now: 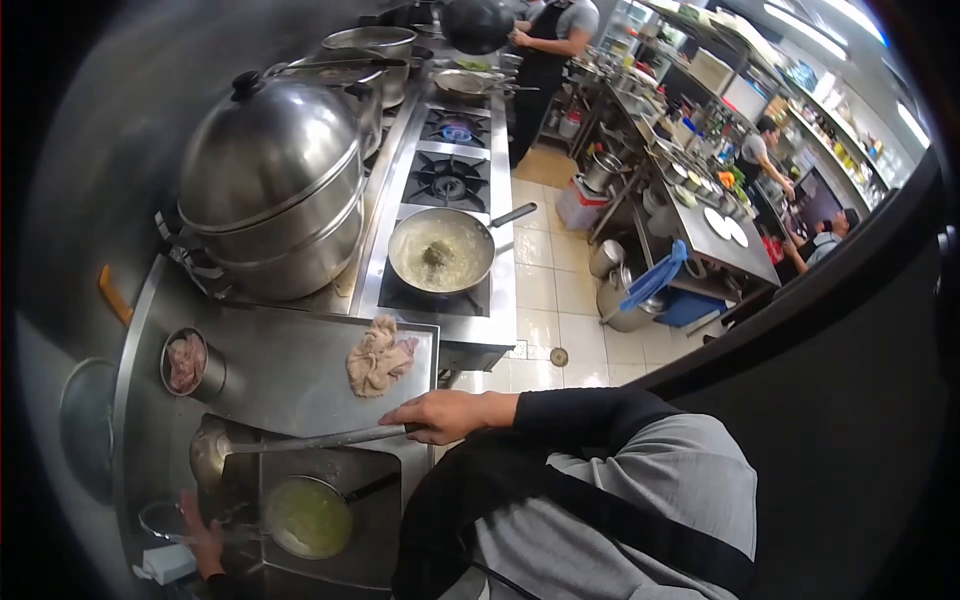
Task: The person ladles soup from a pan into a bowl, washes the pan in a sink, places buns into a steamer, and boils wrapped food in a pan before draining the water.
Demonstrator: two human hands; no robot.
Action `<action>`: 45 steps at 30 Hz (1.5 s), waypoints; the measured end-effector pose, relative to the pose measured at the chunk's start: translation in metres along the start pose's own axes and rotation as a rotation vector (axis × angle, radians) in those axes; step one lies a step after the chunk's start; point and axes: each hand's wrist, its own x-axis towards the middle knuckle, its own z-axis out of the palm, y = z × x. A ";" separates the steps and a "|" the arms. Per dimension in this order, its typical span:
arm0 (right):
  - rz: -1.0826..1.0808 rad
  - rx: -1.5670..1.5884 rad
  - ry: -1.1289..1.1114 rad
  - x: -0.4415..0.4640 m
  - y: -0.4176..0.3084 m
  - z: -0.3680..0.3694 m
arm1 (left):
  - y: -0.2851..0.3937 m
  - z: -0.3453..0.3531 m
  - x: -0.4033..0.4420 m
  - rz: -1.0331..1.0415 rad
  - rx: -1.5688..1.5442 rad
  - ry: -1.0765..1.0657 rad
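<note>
My right hand [445,415] is closed around the handle of a long metal ladle [300,441]. The ladle's bowl [208,456] hangs over the far side of the sink [385,550]. Close to the tap [160,522], my left hand [204,540] has its fingers stretched out; whether it touches the tap I cannot tell. A pan [310,516] with greenish, cloudy liquid stands in the sink, its dark handle pointing to the upper right. A crumpled cloth [378,358] lies on the steel counter [285,345] beside the stove.
A frying pan [440,252] with creamy food sits on the nearest burner. Beyond it a blue flame [457,132] burns. A large domed steamer [275,190] stands left of the stove. A metal pot [190,364] holds a pinkish cloth. A co-worker [550,60] handles a wok [478,25].
</note>
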 end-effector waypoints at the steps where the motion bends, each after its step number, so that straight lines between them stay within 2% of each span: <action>1: -0.036 0.003 0.038 -0.001 0.000 0.002 | -0.014 0.001 0.004 0.013 0.097 -0.121; 2: -0.069 0.018 0.072 -0.003 -0.001 0.008 | -0.028 0.000 0.004 0.021 0.199 -0.253; 3: -0.048 0.034 0.066 -0.006 -0.004 0.009 | -0.023 -0.002 0.003 -0.093 0.175 -0.330; 5: 0.018 0.057 0.038 -0.013 -0.009 0.005 | -0.030 0.009 -0.003 -0.026 0.380 -0.362; 6: -0.026 0.072 0.100 -0.017 -0.004 0.010 | -0.040 0.009 -0.017 0.003 0.482 -0.387; 7: -0.026 0.106 0.110 -0.020 -0.006 0.009 | -0.034 0.004 -0.028 0.018 0.434 -0.276; 9: -0.005 0.119 0.117 -0.027 -0.011 0.000 | 0.027 -0.006 -0.037 0.046 0.327 -0.025; 12: 0.082 0.058 0.131 -0.029 -0.002 0.003 | 0.020 0.038 -0.064 -0.367 0.169 -0.102; 14: 0.167 -0.012 0.124 -0.030 0.020 0.018 | 0.029 0.098 -0.101 -0.363 0.372 0.046; 15: 0.332 -0.013 0.017 -0.028 0.016 0.011 | 0.041 0.124 -0.118 -0.416 0.258 0.067; 16: 0.353 -0.025 0.012 -0.032 0.018 0.010 | 0.060 0.145 -0.129 -0.464 0.138 0.094; 18: 0.390 -0.074 0.005 -0.041 0.021 0.002 | 0.101 0.178 -0.132 -0.724 -0.003 -0.157; 20: 0.372 0.055 0.024 -0.055 0.035 -0.009 | 0.178 0.213 -0.134 -0.555 -0.809 0.167; 23: 0.395 0.208 0.065 -0.068 0.059 -0.031 | 0.298 0.191 -0.095 -0.602 -0.956 -0.007; 26: 0.382 0.241 0.192 -0.085 0.080 -0.071 | 0.378 0.212 -0.058 -0.437 -0.879 -0.039; 29: 0.395 0.240 0.349 -0.112 0.117 -0.121 | 0.459 0.240 -0.039 -0.424 -0.505 0.079; 32: 0.403 0.297 0.587 -0.143 0.170 -0.165 | 0.497 0.227 -0.032 -0.420 -0.221 0.093; 35: 0.472 0.379 0.843 -0.173 0.209 -0.200 | 0.495 0.235 -0.030 -0.410 -0.039 0.215; 37: 0.538 0.458 1.002 -0.189 0.230 -0.227 | 0.494 0.237 -0.031 -0.373 -0.045 0.293; 41: 0.691 0.304 1.269 -0.239 0.310 -0.231 | 0.477 0.256 -0.019 -0.263 -0.012 0.518; 43: 0.792 0.189 1.415 -0.267 0.327 -0.222 | 0.467 0.247 -0.003 -0.109 0.068 0.567; 45: 1.030 0.133 1.466 -0.304 0.337 -0.198 | 0.470 0.230 0.015 0.035 0.128 0.630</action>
